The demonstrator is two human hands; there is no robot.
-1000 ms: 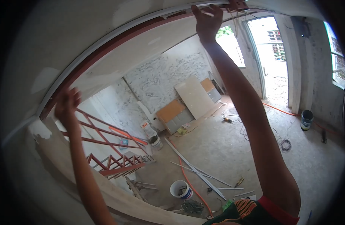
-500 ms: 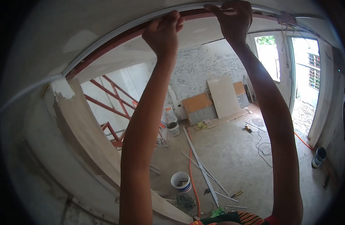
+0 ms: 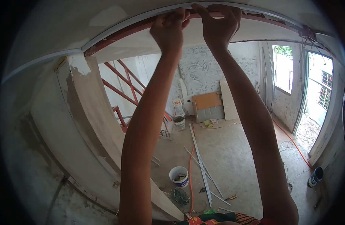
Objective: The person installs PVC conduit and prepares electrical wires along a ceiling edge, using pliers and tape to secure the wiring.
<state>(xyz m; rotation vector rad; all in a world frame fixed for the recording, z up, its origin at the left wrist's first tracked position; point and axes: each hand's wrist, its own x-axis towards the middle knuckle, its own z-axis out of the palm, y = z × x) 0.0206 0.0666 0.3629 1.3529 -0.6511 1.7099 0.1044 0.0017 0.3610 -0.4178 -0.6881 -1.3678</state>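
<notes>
A long pale metal strip runs along the ceiling, just above a red-brown steel beam. Both my arms are raised to it. My left hand is closed, its curled fingers against the strip and the beam's edge. Close by on the right, my right hand grips the same strip, thumb to the left and fingers bent over to the right. The fingertips of both hands are partly hidden at the beam.
Below, a white bucket, long metal profiles, an orange hose and pliers lie on the concrete floor. Boards lean at the far wall. Red stair railing stands left; a doorway opens right. A dark bucket stands near it.
My right hand has moved left along the strip, closer to my left hand. The view has shifted, so the room appears farther right and the left wall shows more.
</notes>
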